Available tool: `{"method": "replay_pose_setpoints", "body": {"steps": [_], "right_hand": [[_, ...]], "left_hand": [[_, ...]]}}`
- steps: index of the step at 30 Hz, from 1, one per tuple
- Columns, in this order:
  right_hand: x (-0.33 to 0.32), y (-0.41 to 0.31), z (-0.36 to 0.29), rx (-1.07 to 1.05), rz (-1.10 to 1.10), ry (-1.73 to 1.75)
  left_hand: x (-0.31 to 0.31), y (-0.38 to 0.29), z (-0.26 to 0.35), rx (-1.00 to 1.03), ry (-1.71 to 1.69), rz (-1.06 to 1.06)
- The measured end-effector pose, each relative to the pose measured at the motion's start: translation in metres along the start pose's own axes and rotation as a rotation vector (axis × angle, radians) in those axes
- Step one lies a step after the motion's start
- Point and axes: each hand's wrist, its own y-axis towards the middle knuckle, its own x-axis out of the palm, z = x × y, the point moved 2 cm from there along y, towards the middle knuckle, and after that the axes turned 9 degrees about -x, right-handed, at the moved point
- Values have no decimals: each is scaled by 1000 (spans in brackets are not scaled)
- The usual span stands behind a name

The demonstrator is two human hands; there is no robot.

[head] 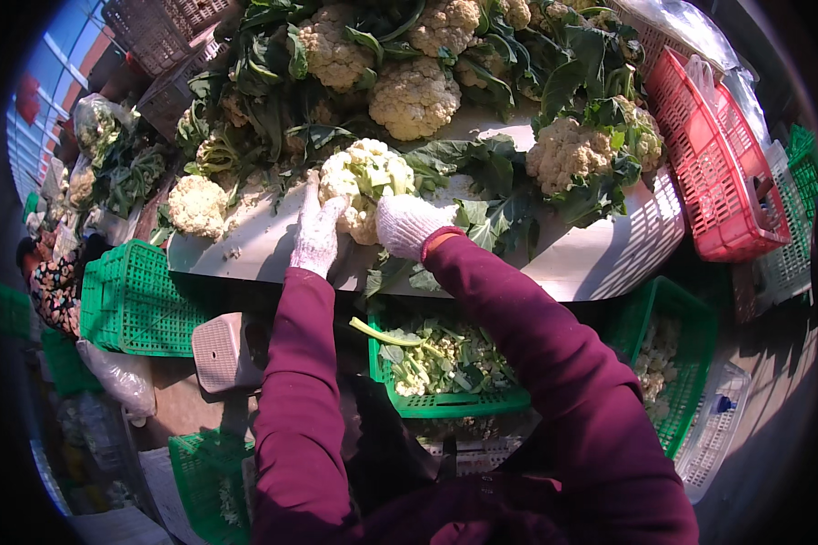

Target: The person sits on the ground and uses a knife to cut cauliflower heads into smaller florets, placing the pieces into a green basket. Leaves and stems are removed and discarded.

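Note:
A pale, trimmed cauliflower head point(364, 170) sits at the front of the white-topped table point(579, 262), its cut stem side towards me. My left hand point(317, 228), in a white knit glove, holds it from the left, thumb across its near side. At its right side my gloved right hand point(412, 225) is curled into a fist. A thin dark edge shows by those fingers, seemingly part of a small tool; the rest is hidden. Loose green leaves point(494, 218) lie to the right of that hand. Left of my hands rests another cauliflower head point(198, 206).
Leafy cauliflowers point(414, 99) are piled across the table's back. Below its front edge stands a green crate point(463, 403) of trimmings. Another green crate point(688, 368) holds florets at right. Stacked green crates point(140, 300), a plastic stool point(221, 354) and a red crate point(716, 163) flank the table. Another person point(54, 286) is far left.

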Motion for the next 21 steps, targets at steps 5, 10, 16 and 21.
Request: {"method": "replay_pose_setpoints", "body": {"steps": [5, 10, 16, 21], "right_hand": [[-1, 4, 9, 98, 156, 6], [1, 1, -2, 40, 91, 33], [11, -12, -25, 92, 128, 30], [-33, -69, -53, 125, 341, 476]], "left_hand": [[35, -2, 24, 33, 482, 368], [-5, -51, 21, 17, -532, 124], [-1, -114, 23, -163, -1102, 2], [8, -146, 16, -165, -917, 156]]}}
